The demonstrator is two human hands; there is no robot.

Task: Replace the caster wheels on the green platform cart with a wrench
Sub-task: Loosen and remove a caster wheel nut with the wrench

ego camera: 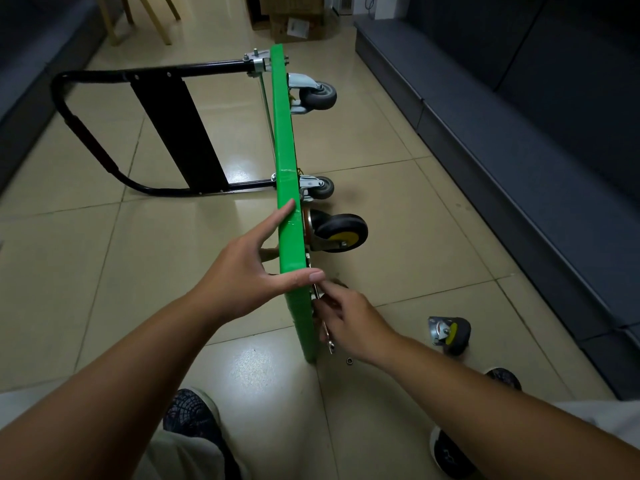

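Green platform cart (285,161) stood on its long edge on the floor tiles (381,140), with its black handle (86,133) lying to its left. Left hand (242,271) was spread wide, index finger and thumb straight over the cart's top edge. Right hand (349,323), just right of the cart, pinched the wrench (330,342). 3 mounted casters (341,232) projected rightward. 1 loose caster (448,336) lay farther right on open tiles. Beyond the cart, a box label (298,27) was too small to read.
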